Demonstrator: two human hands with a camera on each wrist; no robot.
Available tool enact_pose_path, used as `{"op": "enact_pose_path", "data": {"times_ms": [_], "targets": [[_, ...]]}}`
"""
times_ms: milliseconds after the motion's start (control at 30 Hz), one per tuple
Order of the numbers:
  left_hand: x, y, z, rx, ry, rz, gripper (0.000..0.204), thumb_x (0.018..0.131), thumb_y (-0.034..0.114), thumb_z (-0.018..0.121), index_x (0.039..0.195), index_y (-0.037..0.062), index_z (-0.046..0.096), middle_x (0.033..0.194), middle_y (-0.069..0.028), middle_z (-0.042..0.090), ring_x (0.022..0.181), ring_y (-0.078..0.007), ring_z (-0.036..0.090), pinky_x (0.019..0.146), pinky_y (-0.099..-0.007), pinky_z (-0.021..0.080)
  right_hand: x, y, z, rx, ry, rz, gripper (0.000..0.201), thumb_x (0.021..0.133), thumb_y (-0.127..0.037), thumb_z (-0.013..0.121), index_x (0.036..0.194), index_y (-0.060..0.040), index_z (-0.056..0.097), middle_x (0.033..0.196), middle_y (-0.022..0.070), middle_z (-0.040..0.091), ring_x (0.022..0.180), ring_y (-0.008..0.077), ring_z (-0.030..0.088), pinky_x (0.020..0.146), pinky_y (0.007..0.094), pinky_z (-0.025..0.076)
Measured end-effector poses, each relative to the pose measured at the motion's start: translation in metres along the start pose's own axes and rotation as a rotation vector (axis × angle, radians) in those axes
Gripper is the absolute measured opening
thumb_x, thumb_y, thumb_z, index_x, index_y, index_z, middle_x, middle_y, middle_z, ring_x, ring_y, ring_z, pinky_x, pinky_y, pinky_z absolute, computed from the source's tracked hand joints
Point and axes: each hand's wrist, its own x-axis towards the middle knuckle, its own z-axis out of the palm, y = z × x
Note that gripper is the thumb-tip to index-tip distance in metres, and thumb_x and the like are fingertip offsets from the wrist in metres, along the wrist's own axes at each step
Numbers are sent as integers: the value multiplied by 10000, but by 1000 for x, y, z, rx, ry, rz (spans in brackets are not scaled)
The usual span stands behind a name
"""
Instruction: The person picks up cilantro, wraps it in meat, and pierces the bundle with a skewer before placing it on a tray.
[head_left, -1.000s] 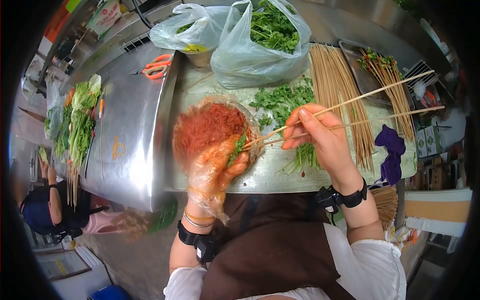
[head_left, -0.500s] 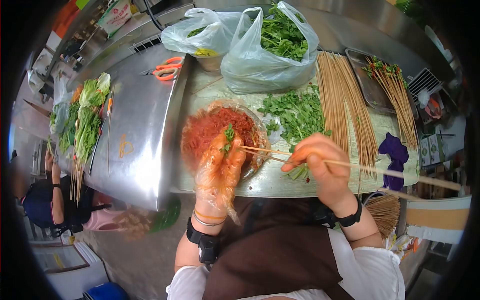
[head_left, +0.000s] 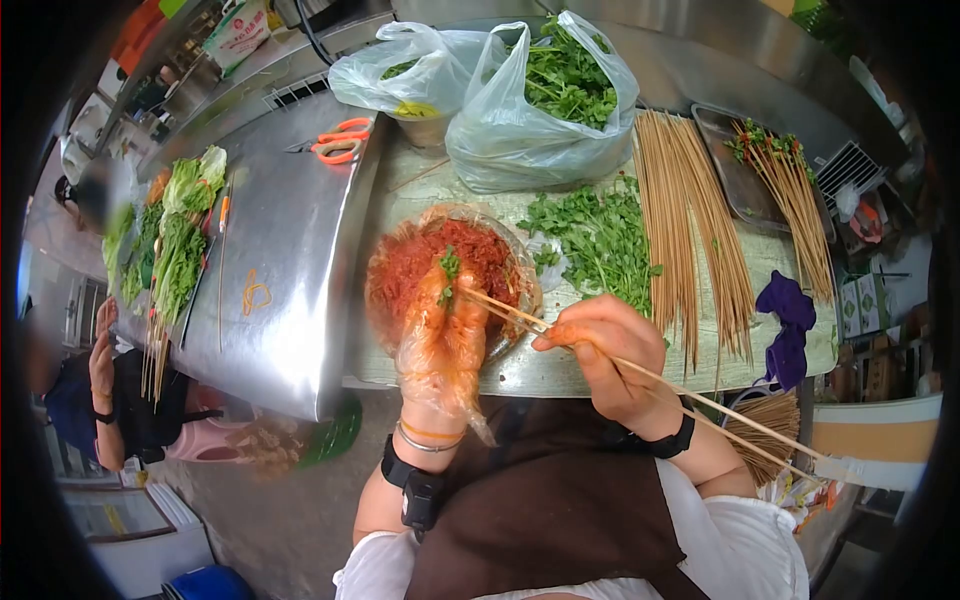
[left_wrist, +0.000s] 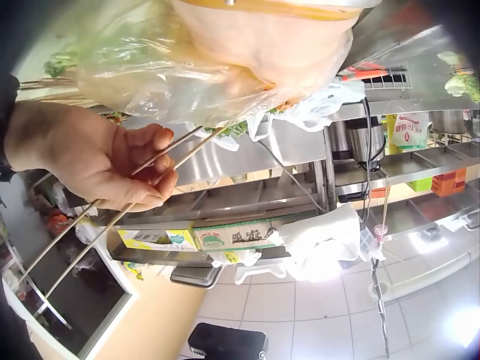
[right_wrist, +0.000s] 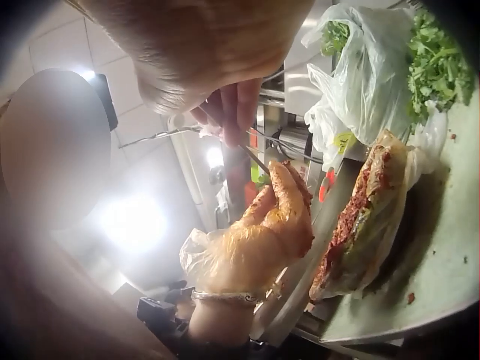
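Note:
The left hand (head_left: 440, 345), in a clear plastic glove smeared with red, is held over the near side of a bowl of red minced mixture (head_left: 450, 240). Its fingers and thumb pinch a green herb sprig (head_left: 449, 264) and the tips of two thin wooden skewers (head_left: 700, 400). The bare right hand (head_left: 610, 358) grips those skewers between thumb and fingers, and their long ends slope down to the right. In the left wrist view the right hand (left_wrist: 97, 154) has both skewers between its fingers. The right wrist view shows the gloved left hand (right_wrist: 262, 232) around the skewer tips.
Loose herbs (head_left: 600, 235) lie right of the bowl, then rows of bare skewers (head_left: 690, 220) and a tray (head_left: 740, 190) with finished skewers. Plastic bags (head_left: 540, 130) of greens stand behind. Scissors (head_left: 342, 141) rest on the steel surface; a purple cloth (head_left: 787, 325) lies right.
The left hand has turned more upright over the bowl. The right hand has moved lower, and the skewers' far ends have swung down from upper right to lower right.

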Motion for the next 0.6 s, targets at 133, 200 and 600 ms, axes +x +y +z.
{"op": "enact_pose_path", "data": {"times_ms": [133, 200, 600], "targets": [[1, 1, -5, 51, 6, 30, 318, 923, 129, 523, 1230, 48, 508, 1213, -100, 552, 1096, -222, 557, 858, -324, 535, 0, -1, 7, 57, 46, 57, 110, 884, -48, 528, 928, 13, 609, 852, 126, 607, 721, 201, 612, 641, 282, 494], [10, -2, -9, 109, 60, 122, 314, 927, 140, 520, 1227, 47, 510, 1198, -96, 555, 1086, -216, 557, 857, -319, 532, 1, 1, 10, 48, 48, 56, 106, 883, -44, 530, 919, 16, 609, 850, 125, 606, 716, 201, 612, 642, 280, 494], [1, -9, -12, 389, 38, 235, 259, 910, 145, 568, 1132, 15, 549, 1098, -87, 585, 1013, -221, 590, 845, -342, 529, 11, -6, 22, -30, -23, 107, 95, 869, -27, 525, 888, 24, 603, 824, 131, 601, 704, 225, 598, 621, 292, 484]]}}
